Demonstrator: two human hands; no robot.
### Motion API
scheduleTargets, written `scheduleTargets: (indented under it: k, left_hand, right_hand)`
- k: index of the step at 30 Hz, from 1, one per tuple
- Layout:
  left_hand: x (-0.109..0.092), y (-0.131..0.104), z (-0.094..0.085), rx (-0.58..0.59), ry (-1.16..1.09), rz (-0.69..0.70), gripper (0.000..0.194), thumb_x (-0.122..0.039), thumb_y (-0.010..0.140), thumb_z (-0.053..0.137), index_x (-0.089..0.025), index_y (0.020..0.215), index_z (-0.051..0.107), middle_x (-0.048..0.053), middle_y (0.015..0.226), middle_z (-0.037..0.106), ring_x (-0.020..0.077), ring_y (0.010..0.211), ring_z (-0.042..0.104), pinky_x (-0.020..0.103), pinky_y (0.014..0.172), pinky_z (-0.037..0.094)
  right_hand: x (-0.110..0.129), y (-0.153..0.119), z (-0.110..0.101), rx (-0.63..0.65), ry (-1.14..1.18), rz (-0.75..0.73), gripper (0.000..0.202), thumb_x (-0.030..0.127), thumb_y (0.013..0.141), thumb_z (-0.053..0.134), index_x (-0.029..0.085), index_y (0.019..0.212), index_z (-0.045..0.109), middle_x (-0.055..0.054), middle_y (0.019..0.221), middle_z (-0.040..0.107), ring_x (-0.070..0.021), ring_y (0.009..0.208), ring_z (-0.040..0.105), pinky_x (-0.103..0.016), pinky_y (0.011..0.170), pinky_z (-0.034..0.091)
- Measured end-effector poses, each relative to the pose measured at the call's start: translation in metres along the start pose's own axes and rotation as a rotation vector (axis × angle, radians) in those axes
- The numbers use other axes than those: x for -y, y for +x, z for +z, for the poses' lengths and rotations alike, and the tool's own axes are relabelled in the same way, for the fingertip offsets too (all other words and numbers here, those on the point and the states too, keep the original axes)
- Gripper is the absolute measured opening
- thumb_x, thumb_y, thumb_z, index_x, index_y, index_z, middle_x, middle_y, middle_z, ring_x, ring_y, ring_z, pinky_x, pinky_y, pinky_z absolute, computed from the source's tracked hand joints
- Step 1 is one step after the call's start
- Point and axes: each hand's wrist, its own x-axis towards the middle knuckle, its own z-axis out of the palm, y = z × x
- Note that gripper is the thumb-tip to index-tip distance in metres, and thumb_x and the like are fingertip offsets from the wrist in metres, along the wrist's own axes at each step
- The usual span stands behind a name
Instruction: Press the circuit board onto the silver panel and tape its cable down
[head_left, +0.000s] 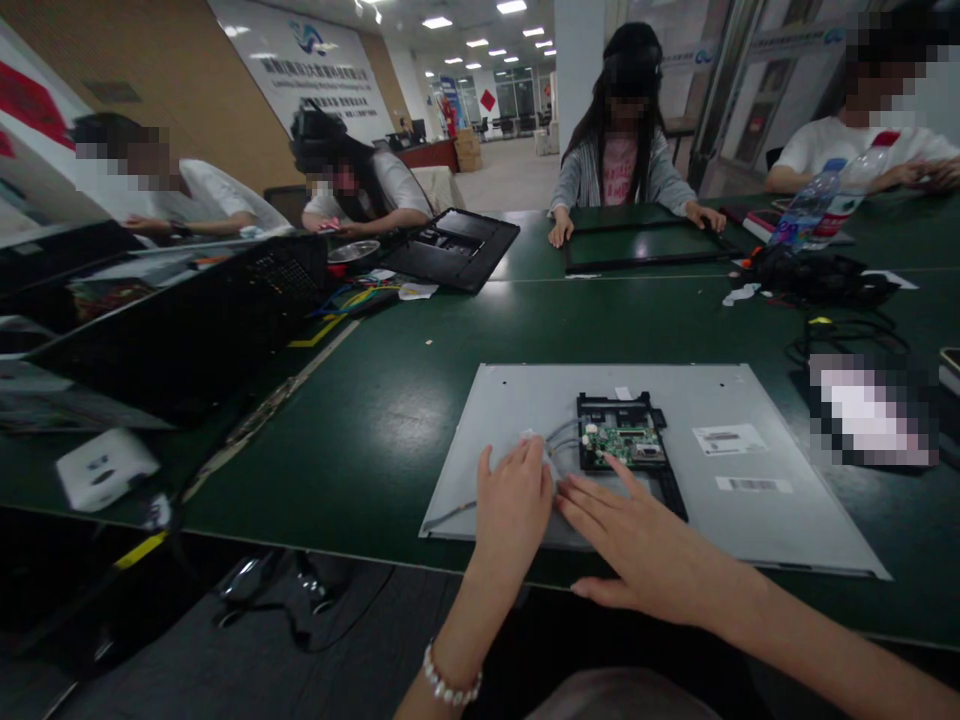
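A flat grey metal display panel [495,400] lies back side up at the table's front edge. On it sits a black plastic bracket [675,495] holding a green circuit board [622,446]. Thin grey cables [564,432] run from the board toward my left hand [514,500], which rests on the panel with its fingers apart and bent. My right hand [637,540] lies low over the panel beside it, fingers stretched out, one fingertip close to the board's lower edge. The fingertips of both hands nearly meet over the cables. What lies directly under them is hidden.
Across the green table [360,440], a person holds a black frame [645,265]. A black back cover [457,245] lies at the far left, near large dark panels [187,330]. A white box [105,470], a phone [862,410] and bottles [814,205] flank the workspace. Other people sit behind.
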Motion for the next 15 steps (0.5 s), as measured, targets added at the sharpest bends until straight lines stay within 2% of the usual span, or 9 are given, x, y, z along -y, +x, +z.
scheduleTargets:
  k: [3,5,8,12,15]
  left_hand:
    - [-0.002,0.008,-0.01,0.046,0.045,0.028,0.029,-0.011,0.09,0.05,-0.018,0.116,0.062,0.014,0.11,0.074,0.0289,0.102,0.07,0.059,0.105,0.038]
    - [-0.003,0.012,-0.014,0.051,0.066,0.045,0.032,-0.01,0.087,0.053,-0.018,0.117,0.062,0.013,0.104,0.075,0.0296,0.097,0.07,0.06,0.103,0.039]
    - [-0.004,0.013,-0.014,0.005,0.044,0.052,0.036,-0.011,0.086,0.054,-0.021,0.119,0.062,0.012,0.114,0.073,0.0299,0.102,0.069,0.06,0.103,0.04]
    - [-0.001,0.007,-0.012,-0.064,-0.043,0.022,0.036,-0.018,0.09,0.054,-0.022,0.125,0.06,0.012,0.132,0.065,0.0308,0.116,0.063,0.06,0.107,0.039]
    - [0.018,0.005,-0.012,-0.127,-0.135,-0.007,0.037,-0.023,0.093,0.051,-0.019,0.129,0.058,0.014,0.134,0.063,0.0298,0.122,0.06,0.056,0.106,0.043]
  right_hand:
    - [-0.02,0.002,-0.021,0.017,0.052,-0.011,0.057,0.047,0.1,0.047,0.016,0.148,0.046,-0.012,0.148,0.054,-0.0276,0.142,0.043,-0.057,0.12,0.025]
    - [-0.039,0.001,-0.034,-0.033,0.056,0.052,0.053,0.041,0.1,0.048,0.02,0.148,0.046,-0.011,0.148,0.054,-0.0274,0.14,0.045,-0.055,0.118,0.031]
    - [-0.071,-0.011,-0.048,-0.131,0.055,0.186,0.049,0.037,0.1,0.047,0.025,0.147,0.047,-0.008,0.147,0.056,-0.0278,0.139,0.047,-0.055,0.116,0.035]
    - [-0.107,-0.053,-0.05,-0.213,0.098,0.466,0.052,0.046,0.098,0.047,0.025,0.146,0.046,-0.01,0.151,0.051,-0.0292,0.14,0.046,-0.055,0.116,0.035]
    - [-0.12,-0.097,-0.043,-0.25,0.152,0.698,0.055,0.05,0.097,0.046,0.026,0.146,0.045,-0.011,0.157,0.042,-0.0328,0.145,0.037,-0.058,0.115,0.036]
